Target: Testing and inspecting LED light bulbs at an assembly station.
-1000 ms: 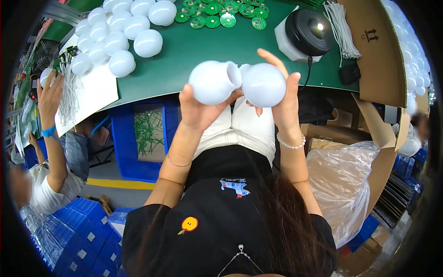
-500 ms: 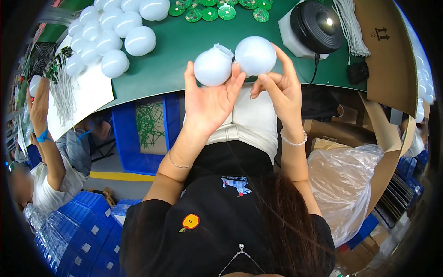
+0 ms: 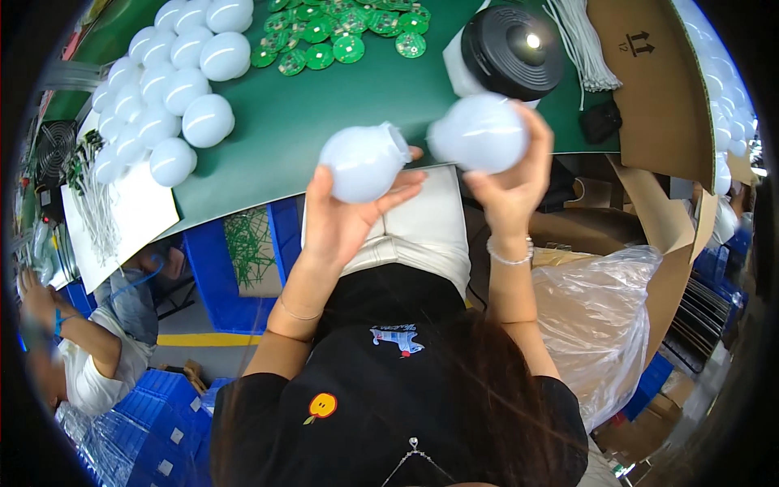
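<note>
Palm upturned, the left hand [image 3: 339, 219] cradles one white lamp globe [image 3: 357, 165], its grip curled beneath; the right hand [image 3: 519, 187] clasps a second globe [image 3: 489, 134] by its outer side. Both globes are apart at the worktop's [image 3: 276, 126] near edge. Beyond: one lit black dome [image 3: 507, 61], over a dozen each of loose globes [image 3: 224, 57] and round circuit boards [image 3: 349, 49].

Globes [image 3: 158, 85] bunched on the left of the table [image 3: 268, 154], circuit boards [image 3: 320, 31] right of those, then a device [image 3: 507, 61], then wires [image 3: 583, 53] next to the cardboard [image 3: 653, 105]. Left hand [image 3: 345, 223] has one globe [image 3: 361, 162], right hand [image 3: 519, 183] another globe [image 3: 484, 134]. Bin [image 3: 207, 272] sits below the near edge.
</note>
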Available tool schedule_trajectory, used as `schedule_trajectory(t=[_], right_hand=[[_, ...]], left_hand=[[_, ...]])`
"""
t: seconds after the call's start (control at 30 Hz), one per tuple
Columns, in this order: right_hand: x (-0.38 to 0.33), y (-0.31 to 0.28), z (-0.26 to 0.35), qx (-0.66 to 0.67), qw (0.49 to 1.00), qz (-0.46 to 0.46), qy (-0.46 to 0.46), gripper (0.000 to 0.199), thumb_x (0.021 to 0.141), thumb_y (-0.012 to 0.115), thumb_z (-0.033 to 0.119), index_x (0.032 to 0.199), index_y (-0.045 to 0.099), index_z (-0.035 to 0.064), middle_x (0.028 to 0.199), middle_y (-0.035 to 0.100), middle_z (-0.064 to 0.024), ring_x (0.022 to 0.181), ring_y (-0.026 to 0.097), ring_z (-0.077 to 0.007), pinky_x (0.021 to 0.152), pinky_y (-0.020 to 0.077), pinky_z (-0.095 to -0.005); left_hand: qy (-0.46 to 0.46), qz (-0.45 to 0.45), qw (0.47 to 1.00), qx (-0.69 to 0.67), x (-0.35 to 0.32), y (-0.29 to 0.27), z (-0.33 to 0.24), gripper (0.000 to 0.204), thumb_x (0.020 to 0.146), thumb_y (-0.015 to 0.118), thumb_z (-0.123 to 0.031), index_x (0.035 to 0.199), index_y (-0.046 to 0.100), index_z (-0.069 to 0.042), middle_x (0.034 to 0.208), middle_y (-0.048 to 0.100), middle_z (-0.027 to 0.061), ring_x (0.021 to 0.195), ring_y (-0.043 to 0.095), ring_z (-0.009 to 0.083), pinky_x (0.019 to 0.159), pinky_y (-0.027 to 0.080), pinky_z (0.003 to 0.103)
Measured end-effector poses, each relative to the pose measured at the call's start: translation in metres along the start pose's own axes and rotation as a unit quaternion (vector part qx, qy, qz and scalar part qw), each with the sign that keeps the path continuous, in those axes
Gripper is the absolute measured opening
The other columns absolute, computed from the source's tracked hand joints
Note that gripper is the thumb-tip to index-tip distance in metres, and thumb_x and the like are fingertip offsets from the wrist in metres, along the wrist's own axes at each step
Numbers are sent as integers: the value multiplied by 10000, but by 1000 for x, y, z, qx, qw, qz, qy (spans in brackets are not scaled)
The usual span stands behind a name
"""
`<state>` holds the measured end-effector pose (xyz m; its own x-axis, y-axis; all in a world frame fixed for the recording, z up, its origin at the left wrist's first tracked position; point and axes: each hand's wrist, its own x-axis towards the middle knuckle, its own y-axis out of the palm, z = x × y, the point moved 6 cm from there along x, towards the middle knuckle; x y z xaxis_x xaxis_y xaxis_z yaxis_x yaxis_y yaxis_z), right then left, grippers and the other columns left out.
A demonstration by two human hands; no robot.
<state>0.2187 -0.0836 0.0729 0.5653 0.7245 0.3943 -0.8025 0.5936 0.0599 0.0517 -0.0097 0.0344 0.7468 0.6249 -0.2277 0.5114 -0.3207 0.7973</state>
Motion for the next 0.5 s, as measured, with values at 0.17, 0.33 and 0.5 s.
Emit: schedule_trajectory(t=[0.17,0.33,0.5], right_hand=[[66,-62,40,-41,982,-130,-129,678,736,710,13,1292,325,-25,1215,448,-157,1115,505,-253,938,450,-365],[98,-62,25,-128,984,-3,-123,586,757,693,12,1274,420,-21,1284,446,-117,1187,463,-219,1023,368,-352],[110,-51,24,-199,968,55,-143,597,759,709,35,1287,436,-11,1297,468,-132,1176,494,-237,996,412,-343]], left_hand=[[246,-135,893,351,-3,-31,-39,750,707,769,-270,1293,374,-18,1196,474,126,1093,509,223,928,427,346],[362,-262,637,628,-7,-53,-68,757,628,820,-199,1260,434,-44,1223,480,157,1069,505,301,934,393,389],[420,-222,447,758,0,-27,-54,768,606,808,-384,1221,482,-61,1134,562,91,1029,521,271,954,332,423]])
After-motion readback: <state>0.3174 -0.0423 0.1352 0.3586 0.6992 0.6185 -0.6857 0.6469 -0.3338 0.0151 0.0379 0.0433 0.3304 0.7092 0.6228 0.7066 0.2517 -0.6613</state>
